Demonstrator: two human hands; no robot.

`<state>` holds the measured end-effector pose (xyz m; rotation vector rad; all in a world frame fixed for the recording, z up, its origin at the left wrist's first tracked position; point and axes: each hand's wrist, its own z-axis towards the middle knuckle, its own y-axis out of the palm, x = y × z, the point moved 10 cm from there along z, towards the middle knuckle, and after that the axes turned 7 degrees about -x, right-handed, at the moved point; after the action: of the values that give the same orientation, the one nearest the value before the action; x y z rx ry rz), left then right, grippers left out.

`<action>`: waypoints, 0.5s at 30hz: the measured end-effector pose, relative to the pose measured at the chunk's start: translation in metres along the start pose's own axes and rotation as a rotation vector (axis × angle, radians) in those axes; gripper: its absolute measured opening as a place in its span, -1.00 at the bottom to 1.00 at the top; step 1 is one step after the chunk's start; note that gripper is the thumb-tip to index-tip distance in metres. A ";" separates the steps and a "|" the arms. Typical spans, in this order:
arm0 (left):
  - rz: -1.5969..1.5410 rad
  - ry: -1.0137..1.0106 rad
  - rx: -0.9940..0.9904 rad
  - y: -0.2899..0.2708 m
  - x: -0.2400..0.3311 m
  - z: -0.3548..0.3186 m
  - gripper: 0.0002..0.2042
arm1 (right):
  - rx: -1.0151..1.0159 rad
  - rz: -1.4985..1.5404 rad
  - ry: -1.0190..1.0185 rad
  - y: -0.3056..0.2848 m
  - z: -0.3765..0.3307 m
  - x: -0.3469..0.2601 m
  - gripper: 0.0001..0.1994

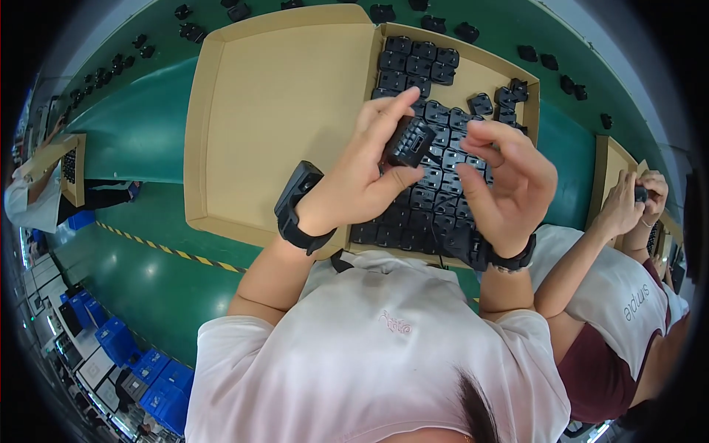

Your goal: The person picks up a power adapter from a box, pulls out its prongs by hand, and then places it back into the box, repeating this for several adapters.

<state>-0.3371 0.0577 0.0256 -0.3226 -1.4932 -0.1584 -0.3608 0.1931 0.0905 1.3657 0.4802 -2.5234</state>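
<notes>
The wearer's pale shirt (377,317) is nearest, with both forearms reaching over the work and a black strapped device (298,188) on the left wrist. The left hand (351,176) has its grip clamped on a black adapter (406,144), thumb below and fingers above, holding it over the carton. Just beside it, the right hand (517,177) is raised, its thumb and fingertips apart. Beneath both lies an open cardboard carton (533,96), its lid (277,111) folded out to the left; packed adapters (425,198) fill it in rows, more loosely at the far right. The carton rests on a green worktop (565,159), where loose adapters (433,24) lie scattered beyond it. To the right, a co-worker's hands (619,210) hold a small dark piece (640,193). Blue bins (166,395) stand farther off at the lower left.
</notes>
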 end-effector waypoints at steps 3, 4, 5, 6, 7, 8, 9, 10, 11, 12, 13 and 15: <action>0.003 0.183 0.030 0.004 0.019 -0.001 -0.47 | -0.198 -0.052 -0.322 0.021 0.001 -0.029 -0.48; 0.005 0.278 0.046 0.004 0.029 -0.003 -0.49 | -0.198 -0.053 -0.318 0.023 0.001 -0.029 -0.48; 0.001 0.276 0.044 0.004 0.030 -0.002 -0.49 | -0.148 -0.003 -0.331 0.021 0.001 -0.031 -0.52; 0.048 0.296 0.030 0.005 0.036 -0.001 -0.51 | -0.099 0.046 -0.344 0.019 0.001 -0.033 -0.57; 0.094 0.316 0.016 0.006 0.042 0.000 -0.52 | -0.049 0.095 -0.356 0.014 0.000 -0.033 -0.61; 0.141 0.335 0.003 0.007 0.046 0.000 -0.54 | -0.050 0.095 -0.353 0.013 -0.001 -0.036 -0.61; 0.139 0.333 0.003 0.006 0.047 0.000 -0.54 | -0.094 0.138 -0.216 0.015 0.001 -0.028 -0.63; 0.148 0.329 0.011 0.006 0.047 -0.001 -0.54 | -0.137 0.181 -0.078 0.017 0.002 -0.021 -0.63; 0.157 0.326 0.019 0.005 0.047 -0.001 -0.54 | -0.180 0.223 0.060 0.020 0.001 -0.011 -0.63; 0.166 0.322 0.027 0.005 0.047 -0.002 -0.54 | -0.181 0.224 0.063 0.019 0.001 -0.013 -0.63; 0.166 0.321 0.026 0.005 0.048 -0.001 -0.54 | -0.201 0.283 0.123 0.020 0.000 -0.008 -0.60; 0.215 0.323 0.016 0.005 0.050 -0.001 -0.54 | -0.241 0.401 0.244 0.024 -0.002 0.002 -0.54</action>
<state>-0.3306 0.0671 0.0746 -0.4215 -1.1315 -0.0247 -0.3520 0.1718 0.0837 1.5064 0.4794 -1.9278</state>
